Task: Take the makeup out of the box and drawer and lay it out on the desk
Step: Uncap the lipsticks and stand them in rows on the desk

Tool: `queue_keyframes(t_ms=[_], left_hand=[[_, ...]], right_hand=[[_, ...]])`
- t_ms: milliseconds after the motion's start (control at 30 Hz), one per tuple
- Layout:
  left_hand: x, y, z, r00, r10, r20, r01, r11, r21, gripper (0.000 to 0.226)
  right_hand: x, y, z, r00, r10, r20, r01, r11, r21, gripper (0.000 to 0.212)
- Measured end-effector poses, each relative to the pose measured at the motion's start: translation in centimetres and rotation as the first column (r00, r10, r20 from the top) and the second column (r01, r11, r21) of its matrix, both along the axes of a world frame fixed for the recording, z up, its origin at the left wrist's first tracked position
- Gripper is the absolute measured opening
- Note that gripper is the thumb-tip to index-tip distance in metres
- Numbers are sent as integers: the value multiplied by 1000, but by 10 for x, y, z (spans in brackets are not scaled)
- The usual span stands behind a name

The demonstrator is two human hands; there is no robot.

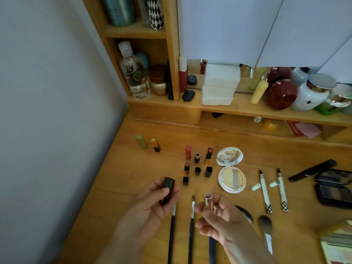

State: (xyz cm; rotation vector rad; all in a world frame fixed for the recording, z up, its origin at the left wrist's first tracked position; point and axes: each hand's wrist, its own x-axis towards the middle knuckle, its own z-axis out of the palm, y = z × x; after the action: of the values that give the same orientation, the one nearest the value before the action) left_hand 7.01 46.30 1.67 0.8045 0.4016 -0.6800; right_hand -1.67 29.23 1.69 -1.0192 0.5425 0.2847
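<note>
left hand (152, 204) grips faceted black cap (167, 189); right hand (219, 214) grips shiny gold tube (208, 201).

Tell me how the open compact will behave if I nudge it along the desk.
The compact lies flat on the desk with its mirrored lid folded back, so it should slide rather than roll or tip. The lid hangs on one small hinge and may swing or flap if pushed there. Its glossy white shell looks slippery, and the mirror probably makes it fragile.

Brush handles (191, 242) cut off at bottom edge; palette (338, 250) cropped at corner.
</note>
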Motion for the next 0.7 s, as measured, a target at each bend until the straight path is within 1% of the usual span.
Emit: queue_keyframes(t_ms=[67, 133, 200, 267, 300, 333, 400, 433, 500, 567, 600, 633, 700], left_hand=[[-1, 7, -9, 999, -54, -10, 54, 991, 120, 32], [2, 14, -17, 996, -92, -9, 91, 963, 254, 40], [7, 19, -24, 997, -76, 16, 67, 948, 312, 44], [15, 20, -29, 998, -32, 60, 10, 942, 336, 38], [19, 19, -32, 993, -44, 106, 0, 922, 388, 29], [23, 18, -34, 983, -91, 158, 5, 881, 473, 24], [29, 14, -38, 941, -243, 236, 35, 763, 646, 26], [32, 13, -39, 910, -317, 267, 40, 708, 705, 28], [34, 11, -40, 855, -406, 324, 19, 648, 762, 33], [35, 11, -40, 806, -465, 366, 1, 619, 785, 38], [36, 13, -41, 769, -511, 383, -9, 590, 807, 37], [36, 14, -42, 721, -573, 389, -27, 538, 842, 36], [37, 15, -42, 635, -684, 359, -84, 401, 912, 38]], right_hand=[[1, -1, -2, 1000, 6, 2, -6, 999, -32, 22], [2, -1, -3, 1000, 5, 6, -5, 997, -75, 21], [3, 1, -5, 1000, 13, 13, -12, 992, -123, 23], [4, 4, -7, 1000, 29, 7, -27, 987, -160, 26], [4, 5, -8, 999, 40, 4, -39, 983, -180, 25], [4, 6, -10, 999, 45, 4, -44, 980, -197, 21], [4, 6, -13, 999, 41, 3, -40, 975, -219, 15], [5, 6, -15, 999, 40, 2, -39, 973, -226, 14], [6, 6, -16, 999, 44, -1, -43, 971, -234, 14], [8, 5, -18, 999, 31, -9, -32, 974, -226, 14], [8, 5, -19, 1000, 23, -14, -26, 974, -224, 14], [9, 5, -20, 1000, 21, -18, -24, 974, -226, 14], [10, 6, -21, 999, 23, -24, -28, 973, -230, 14]])
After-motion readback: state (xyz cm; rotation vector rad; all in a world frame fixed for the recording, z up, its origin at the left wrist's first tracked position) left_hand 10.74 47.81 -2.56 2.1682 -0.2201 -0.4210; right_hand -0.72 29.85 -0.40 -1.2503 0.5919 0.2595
